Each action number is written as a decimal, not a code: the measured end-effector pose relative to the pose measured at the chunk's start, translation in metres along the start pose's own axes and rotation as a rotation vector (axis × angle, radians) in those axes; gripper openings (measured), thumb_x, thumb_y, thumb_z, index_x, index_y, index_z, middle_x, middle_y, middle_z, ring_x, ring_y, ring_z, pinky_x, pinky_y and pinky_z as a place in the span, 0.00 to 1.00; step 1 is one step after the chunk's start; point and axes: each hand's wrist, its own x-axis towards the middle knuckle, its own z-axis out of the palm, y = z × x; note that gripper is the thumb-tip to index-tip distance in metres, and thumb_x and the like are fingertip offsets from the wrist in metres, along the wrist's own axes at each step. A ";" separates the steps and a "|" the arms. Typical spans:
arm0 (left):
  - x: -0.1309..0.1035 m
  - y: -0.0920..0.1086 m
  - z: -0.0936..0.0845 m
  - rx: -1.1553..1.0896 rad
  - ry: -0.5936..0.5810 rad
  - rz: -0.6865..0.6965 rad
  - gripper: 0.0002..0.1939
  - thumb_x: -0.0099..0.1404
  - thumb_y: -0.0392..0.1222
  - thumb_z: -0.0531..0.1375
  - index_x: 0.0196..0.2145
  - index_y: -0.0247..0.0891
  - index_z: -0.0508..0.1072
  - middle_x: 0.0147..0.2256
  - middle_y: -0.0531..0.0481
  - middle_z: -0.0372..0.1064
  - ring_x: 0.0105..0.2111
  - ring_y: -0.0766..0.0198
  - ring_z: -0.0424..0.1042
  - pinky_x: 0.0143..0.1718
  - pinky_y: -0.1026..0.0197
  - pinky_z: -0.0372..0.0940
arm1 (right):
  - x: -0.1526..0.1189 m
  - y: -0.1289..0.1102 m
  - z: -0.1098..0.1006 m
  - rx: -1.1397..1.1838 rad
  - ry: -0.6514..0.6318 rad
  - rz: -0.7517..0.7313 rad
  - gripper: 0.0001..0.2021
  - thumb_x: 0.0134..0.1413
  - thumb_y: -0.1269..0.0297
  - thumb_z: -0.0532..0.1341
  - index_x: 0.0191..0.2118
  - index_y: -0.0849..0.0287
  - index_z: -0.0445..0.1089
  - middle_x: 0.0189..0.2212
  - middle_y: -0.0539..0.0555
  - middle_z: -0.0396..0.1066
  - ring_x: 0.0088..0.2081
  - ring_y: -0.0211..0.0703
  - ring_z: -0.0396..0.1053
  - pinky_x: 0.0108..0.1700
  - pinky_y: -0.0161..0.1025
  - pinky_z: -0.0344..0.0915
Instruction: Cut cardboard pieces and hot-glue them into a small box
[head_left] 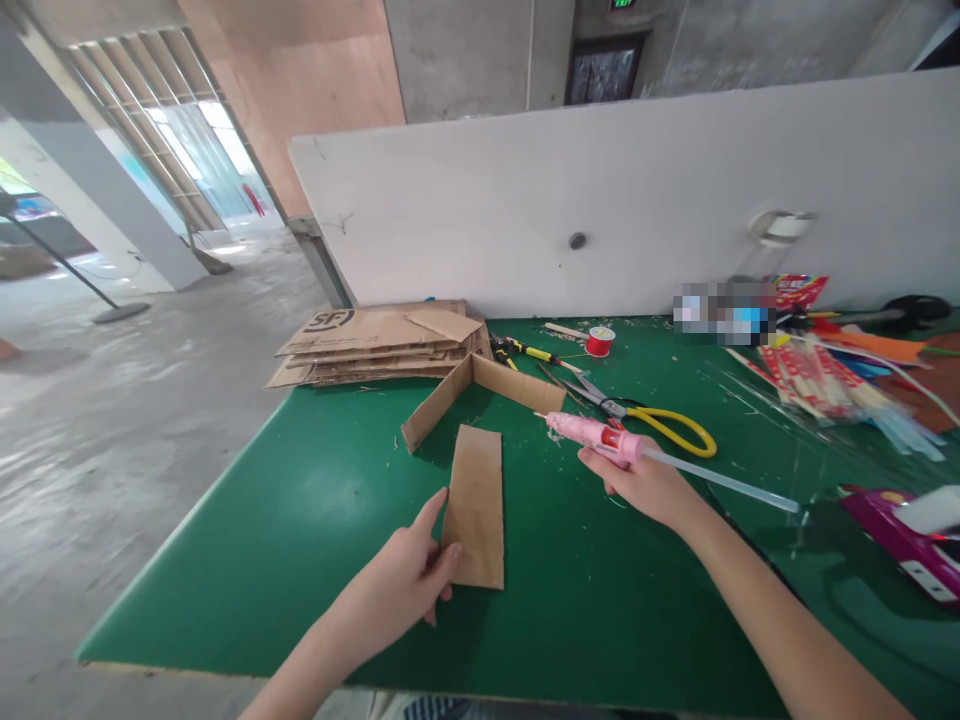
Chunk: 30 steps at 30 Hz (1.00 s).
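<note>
My left hand [420,565] grips the left edge of a flat rectangular cardboard piece [478,505], thumb on top and index finger along its side. In my right hand [645,485] is a pink hot glue gun [600,436], its nozzle pointing left above the table. A long translucent glue stick [724,480] sticks out of its back end. Just beyond the flat piece, a cardboard strip bent into a V [472,375] stands on edge, its corner pointing away from me. The glue gun's tip is close to the right arm of this V.
Flattened cardboard boxes [375,345] are stacked at the back left of the green table [300,540]. Yellow-handled scissors [667,420], a red spool [600,341] and pliers [525,350] lie behind the glue gun. Packaged sticks [817,375] and a purple device [900,545] are at right.
</note>
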 end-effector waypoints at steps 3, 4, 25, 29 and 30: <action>0.010 0.008 -0.007 0.518 0.208 0.072 0.21 0.70 0.50 0.46 0.53 0.39 0.66 0.28 0.45 0.73 0.29 0.53 0.75 0.28 0.57 0.65 | 0.002 0.002 0.001 -0.097 -0.035 -0.049 0.16 0.55 0.49 0.56 0.29 0.56 0.71 0.16 0.47 0.64 0.19 0.40 0.64 0.21 0.35 0.57; 0.016 0.009 -0.010 0.625 0.279 0.117 0.20 0.70 0.50 0.46 0.50 0.40 0.69 0.33 0.43 0.75 0.34 0.51 0.75 0.31 0.55 0.66 | 0.003 0.003 0.002 -0.124 -0.044 -0.067 0.16 0.56 0.49 0.56 0.30 0.55 0.72 0.16 0.47 0.64 0.19 0.40 0.64 0.21 0.35 0.57; 0.074 0.003 -0.002 0.597 0.259 0.551 0.26 0.67 0.52 0.51 0.60 0.39 0.60 0.62 0.44 0.58 0.62 0.52 0.57 0.64 0.40 0.47 | 0.047 -0.015 -0.012 -0.191 -0.347 -0.353 0.21 0.63 0.57 0.52 0.60 0.37 0.62 0.56 0.41 0.69 0.56 0.46 0.67 0.58 0.43 0.62; 0.073 0.003 -0.001 0.597 0.263 0.561 0.27 0.68 0.52 0.50 0.61 0.40 0.59 0.63 0.45 0.58 0.62 0.51 0.56 0.64 0.39 0.46 | 0.047 -0.018 -0.012 -0.209 -0.359 -0.352 0.20 0.63 0.57 0.52 0.59 0.37 0.64 0.56 0.41 0.69 0.56 0.46 0.67 0.58 0.43 0.63; 0.073 0.003 -0.001 0.599 0.263 0.564 0.27 0.68 0.52 0.50 0.61 0.41 0.59 0.63 0.45 0.57 0.62 0.51 0.56 0.64 0.39 0.46 | 0.048 -0.017 -0.013 -0.218 -0.356 -0.350 0.19 0.62 0.57 0.52 0.58 0.38 0.65 0.56 0.41 0.69 0.56 0.46 0.67 0.57 0.43 0.63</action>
